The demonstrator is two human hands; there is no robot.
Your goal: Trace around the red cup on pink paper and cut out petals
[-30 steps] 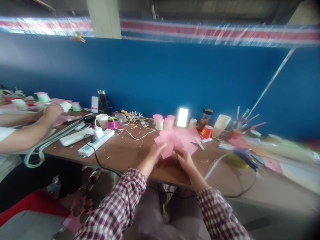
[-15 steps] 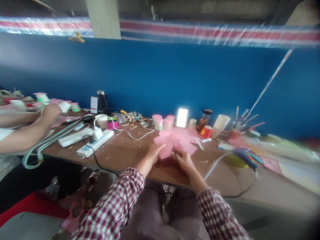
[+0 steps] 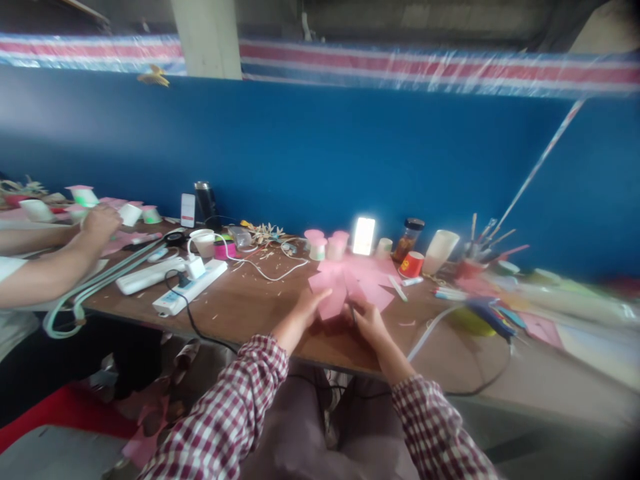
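Between the thumb and fingers of my left hand (image 3: 309, 305) is a sheet of pink paper (image 3: 330, 299), held over the table in front of me. My right hand (image 3: 367, 321) is closed at the sheet's right edge, around dark-handled scissors (image 3: 354, 313); their blades are hardly visible. More pink paper (image 3: 373, 277) lies spread just beyond both hands. Behind it stand small pale cups with round pink tops (image 3: 317, 245), a brightly lit phone (image 3: 364, 236) and another small pale cup (image 3: 385, 248).
A power strip (image 3: 193, 287) with cables lies left on the brown table (image 3: 270, 310). To the right are a red cup (image 3: 412, 265), a dark-lidded jar (image 3: 409, 239), a tall pale cup (image 3: 441, 251) and a blue glue gun (image 3: 490, 315). A co-worker's hand (image 3: 101, 223) is far left.
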